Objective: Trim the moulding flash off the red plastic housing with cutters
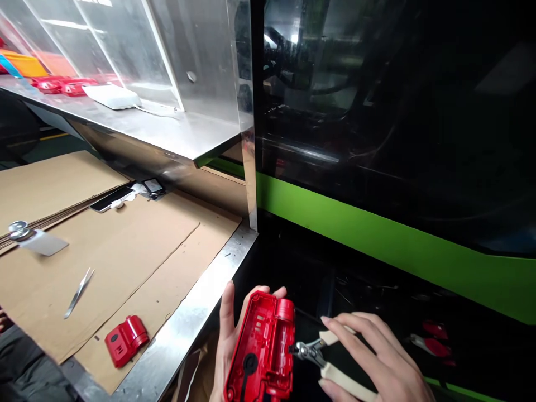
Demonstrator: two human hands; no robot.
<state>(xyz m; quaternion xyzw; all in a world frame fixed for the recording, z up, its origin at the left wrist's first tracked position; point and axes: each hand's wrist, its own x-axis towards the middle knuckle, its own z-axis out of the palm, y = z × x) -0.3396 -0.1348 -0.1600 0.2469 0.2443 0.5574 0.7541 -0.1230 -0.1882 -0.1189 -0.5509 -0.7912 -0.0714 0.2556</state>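
My left hand (229, 340) grips a red plastic housing (262, 352) from behind, its hollow inside turned toward me. A round black piece and a black strip show inside the housing. My right hand (377, 352) holds side cutters (310, 353) with cream handles. The jaws touch or nearly touch the housing's right edge, and a small dark bit shows at their tips. Over the table's near edge, a second red plastic part (125, 340) lies on the cardboard (138, 262).
Tweezers (79, 293) and a scraper-like metal blade (39, 240) lie on the cardboard, with a phone (111, 199) farther back. A steel shelf (188, 134) carries a white device (111, 96) and red parts (67, 85). A dark machine with a green band (377, 229) stands right. Another person's sleeve (29, 363) shows lower left.
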